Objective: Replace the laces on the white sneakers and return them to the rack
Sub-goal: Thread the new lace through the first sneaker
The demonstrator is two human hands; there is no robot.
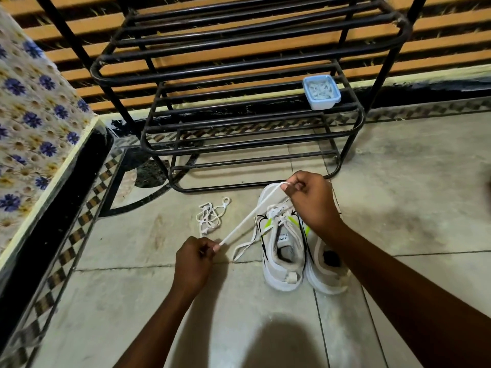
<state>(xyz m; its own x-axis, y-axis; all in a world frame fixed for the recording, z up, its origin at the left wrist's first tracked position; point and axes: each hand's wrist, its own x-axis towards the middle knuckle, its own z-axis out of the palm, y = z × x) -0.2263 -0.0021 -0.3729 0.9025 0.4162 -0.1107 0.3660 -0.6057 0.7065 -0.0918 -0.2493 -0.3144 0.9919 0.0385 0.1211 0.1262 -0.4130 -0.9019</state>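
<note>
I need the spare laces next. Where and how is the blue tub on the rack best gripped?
Grip the blue tub across its two side walls just under the rim, coming from the front and above. It stands upright at the right end of a shelf of the rack, its top unobstructed in this view. The left hand and right hand both pinch the lace.

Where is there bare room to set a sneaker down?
Bare floor lies right of the sneakers and left of the left hand, up to the patterned border. The rack shelf is free left of the blue container. Crowded: from the loose lace to the sneakers, where left and right hand hold a taut lace.
</note>
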